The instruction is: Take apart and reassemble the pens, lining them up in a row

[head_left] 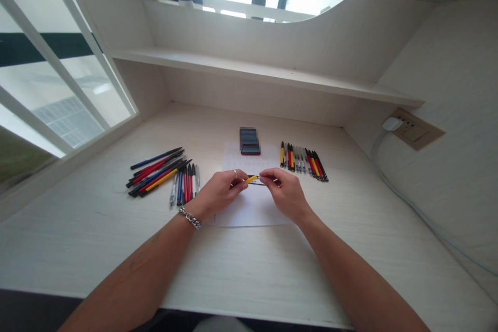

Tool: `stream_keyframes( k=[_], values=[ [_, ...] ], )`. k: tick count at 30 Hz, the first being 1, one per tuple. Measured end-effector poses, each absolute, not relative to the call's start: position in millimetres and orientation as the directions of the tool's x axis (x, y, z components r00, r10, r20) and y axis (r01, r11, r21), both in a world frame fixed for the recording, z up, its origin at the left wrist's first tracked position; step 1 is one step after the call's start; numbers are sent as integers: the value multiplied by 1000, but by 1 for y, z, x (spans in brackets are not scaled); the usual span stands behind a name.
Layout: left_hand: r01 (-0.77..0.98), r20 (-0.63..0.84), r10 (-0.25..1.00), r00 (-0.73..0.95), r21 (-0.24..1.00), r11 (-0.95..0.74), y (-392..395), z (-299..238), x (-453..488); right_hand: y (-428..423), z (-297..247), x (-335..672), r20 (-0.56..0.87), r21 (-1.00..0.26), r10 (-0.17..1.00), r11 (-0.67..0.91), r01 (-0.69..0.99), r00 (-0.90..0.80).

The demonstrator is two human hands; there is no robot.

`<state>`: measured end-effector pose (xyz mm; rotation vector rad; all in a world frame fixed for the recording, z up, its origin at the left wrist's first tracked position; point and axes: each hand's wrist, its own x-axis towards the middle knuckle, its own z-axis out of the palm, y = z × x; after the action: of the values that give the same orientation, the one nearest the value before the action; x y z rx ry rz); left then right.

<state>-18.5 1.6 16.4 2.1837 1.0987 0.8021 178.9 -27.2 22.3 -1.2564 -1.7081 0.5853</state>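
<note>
Over the white paper (252, 210), my left hand (222, 190) is closed around a yellow pen (251, 179), which slants up to the right. The fingertips of my right hand (285, 189) are pinched together at the pen's right end. They cover that end, so its tip is hard to make out. Thin dark lines show on or just above the paper between the hands; what they are I cannot tell. A silver ring and a chain bracelet are on my left hand and wrist.
Left of the paper lies a pile of mixed pens (159, 171), with a short row of pens (187, 185) beside it. A longer row of pens (298, 158) lies at right. Behind the paper is a blurred dark phone-like object (249, 140). A cable (404, 201) runs along the right wall.
</note>
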Motion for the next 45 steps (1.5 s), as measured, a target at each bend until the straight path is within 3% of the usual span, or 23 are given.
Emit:
stream_keyframes(
  k=[8, 17, 24, 32, 34, 37, 40, 45],
  values=[
    [502, 253, 817, 518, 683, -530, 0, 14, -16, -26, 17, 178, 423, -763, 895, 436, 477, -141],
    [428, 265, 832, 487, 758, -492, 2, 16, -17, -18, 15, 182, 311, -834, 946, 316, 452, -87],
    [378, 244, 875, 419, 829, -412, 7, 15, -22, -7, 0, 194, 235, -557, 965, 233, 797, -117],
    [415, 275, 893, 357, 810, -415, 10, 17, -27, -6, -5, 188, 208, -403, 958, 266, 876, -196],
    [449, 286, 898, 336, 789, -419, 11, 16, -28, -7, -3, 191, 232, -417, 958, 253, 873, -166],
    [503, 292, 902, 317, 755, -421, 12, 14, -30, -9, 2, 200, 288, -546, 953, 241, 802, -90],
    [528, 285, 901, 326, 736, -424, 13, 14, -30, -12, 8, 207, 393, -644, 918, 319, 695, -57],
    [548, 290, 893, 344, 711, -441, 11, 15, -30, -14, 12, 209, 463, -629, 881, 400, 667, -92]
  ],
)
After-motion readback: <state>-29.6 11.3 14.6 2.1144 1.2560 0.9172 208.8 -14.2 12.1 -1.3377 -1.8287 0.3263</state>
